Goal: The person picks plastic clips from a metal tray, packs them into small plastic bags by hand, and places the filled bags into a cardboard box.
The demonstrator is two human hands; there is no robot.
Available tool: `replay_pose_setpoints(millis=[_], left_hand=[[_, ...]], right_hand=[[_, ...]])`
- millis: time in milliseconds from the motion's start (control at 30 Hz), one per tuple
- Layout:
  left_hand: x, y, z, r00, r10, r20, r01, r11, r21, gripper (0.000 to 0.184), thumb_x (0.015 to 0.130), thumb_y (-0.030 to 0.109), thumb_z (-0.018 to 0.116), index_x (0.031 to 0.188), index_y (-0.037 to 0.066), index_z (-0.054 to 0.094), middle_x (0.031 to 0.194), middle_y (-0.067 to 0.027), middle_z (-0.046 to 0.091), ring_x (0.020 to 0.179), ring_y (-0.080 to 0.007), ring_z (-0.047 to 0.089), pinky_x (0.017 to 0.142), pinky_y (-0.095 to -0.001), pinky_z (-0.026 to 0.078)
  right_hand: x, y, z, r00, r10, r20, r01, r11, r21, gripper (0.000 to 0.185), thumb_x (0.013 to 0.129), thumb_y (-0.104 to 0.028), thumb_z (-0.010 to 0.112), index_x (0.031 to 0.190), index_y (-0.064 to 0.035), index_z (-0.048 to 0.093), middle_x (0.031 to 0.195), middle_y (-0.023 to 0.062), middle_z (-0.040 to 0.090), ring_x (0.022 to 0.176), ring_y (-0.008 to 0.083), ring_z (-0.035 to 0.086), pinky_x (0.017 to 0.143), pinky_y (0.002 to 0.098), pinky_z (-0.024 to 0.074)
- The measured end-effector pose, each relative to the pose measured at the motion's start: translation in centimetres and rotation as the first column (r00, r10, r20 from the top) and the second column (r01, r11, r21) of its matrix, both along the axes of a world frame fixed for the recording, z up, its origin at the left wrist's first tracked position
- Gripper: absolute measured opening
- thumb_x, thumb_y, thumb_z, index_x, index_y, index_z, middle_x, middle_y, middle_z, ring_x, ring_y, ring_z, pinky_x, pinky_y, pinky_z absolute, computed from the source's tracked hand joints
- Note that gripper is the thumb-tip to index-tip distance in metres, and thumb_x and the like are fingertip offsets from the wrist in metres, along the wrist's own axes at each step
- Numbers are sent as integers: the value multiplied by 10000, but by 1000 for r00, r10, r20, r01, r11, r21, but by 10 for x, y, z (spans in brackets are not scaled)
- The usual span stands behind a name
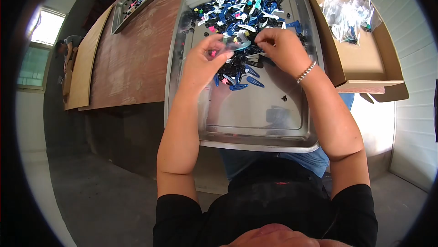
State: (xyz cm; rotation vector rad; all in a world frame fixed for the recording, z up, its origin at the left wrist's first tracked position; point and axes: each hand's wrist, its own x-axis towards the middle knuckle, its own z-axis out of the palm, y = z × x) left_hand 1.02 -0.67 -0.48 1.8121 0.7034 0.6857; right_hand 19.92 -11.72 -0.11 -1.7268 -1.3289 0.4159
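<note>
Steel makes up the broad tray (255, 126) I have before me, its near edge jutting past the near edge of the reddish table (132, 69) and over the person's lap. Blue, white and black hair clips (228, 12) are heaped from its far edge to about the middle, along with small black claw clips and a few bright pieces. At the heap's near fringe I see a blue clip (255, 81) and a pink flower-shaped piece (224, 81); one small black clip (284, 98) lies alone toward the tray's right edge.

Over the heap's near part, the left hand (204, 57) has thumb and fingers clamped on a clear bag (236, 44) with small pieces showing in it. The right hand (283, 48), a beaded bracelet (306, 72) on its wrist, is just beside the bag's right end, fingers curled toward the thumb; I cannot tell whether it grips anything. The two hands are near each other but apart.

An open cardboard box (362, 62) stands by the tray's right edge, filled clear packets (346, 14) in its far end. Toward the table's far left corner I see a second tray (117, 18) of coloured pieces.
</note>
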Motion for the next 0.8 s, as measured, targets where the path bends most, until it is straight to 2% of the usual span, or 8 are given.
replay_pose_setpoints(millis=[67,100,200,433,533,600,733,800], left_hand=[[-1,7,-5,995,10,101,1,993,-115,412,769,68,726,1152,15,587,924,-30,629,822,-94,580,771,-239,465],[-3,8,-2,995,9,100,3,993,-117,412,769,68,726,1152,15,587,924,-30,629,822,-94,580,771,-239,465],[-5,7,8,979,104,176,-22,909,-416,357,811,46,688,1152,79,586,1014,-19,645,953,-105,609,808,-242,491],[-7,7,9,978,120,171,-44,919,-392,359,815,68,688,1159,77,584,1000,-10,644,911,-77,598,767,-215,469],[-5,4,10,986,101,133,-50,939,-339,365,812,76,691,1162,71,587,987,-8,645,892,-62,585,762,-211,451],[-3,2,12,989,74,126,-25,936,-352,414,786,52,700,1179,19,577,956,-73,651,882,-117,591,816,-254,450],[-3,8,2,989,75,125,-36,956,-291,422,780,76,714,1175,10,580,953,-72,651,879,-118,591,808,-251,450],[-5,10,-1,993,114,38,-109,986,-127,451,764,100,732,1183,25,581,961,-64,652,891,-117,586,797,-255,452]], right_hand=[[1,0,-12,975,66,212,-55,997,-59,151,764,-53,634,910,-51,671,851,130,661,774,287,640,701,360,504],[-2,1,-14,975,65,211,-53,997,-60,151,764,-53,634,910,-51,671,851,130,661,774,287,640,701,360,504],[-14,3,-20,849,91,520,-2,986,-169,95,776,-106,603,848,-62,648,849,117,632,838,314,610,761,424,489],[-6,5,-8,899,78,431,46,962,-270,87,789,-120,595,846,-56,614,820,142,629,799,326,611,724,421,488],[0,19,1,965,-113,237,137,987,-89,86,816,-114,579,846,-39,607,786,162,647,773,342,624,704,413,483],[4,35,-1,955,-104,278,127,990,-67,91,808,-96,569,855,-35,616,811,171,651,799,338,628,718,421,490],[11,65,-16,910,-94,404,152,982,-113,124,790,-97,584,881,-37,644,847,173,658,827,334,633,751,412,497],[13,68,-23,897,-102,431,163,981,-106,127,775,-130,643,868,-45,641,834,159,657,813,336,626,750,412,488]])
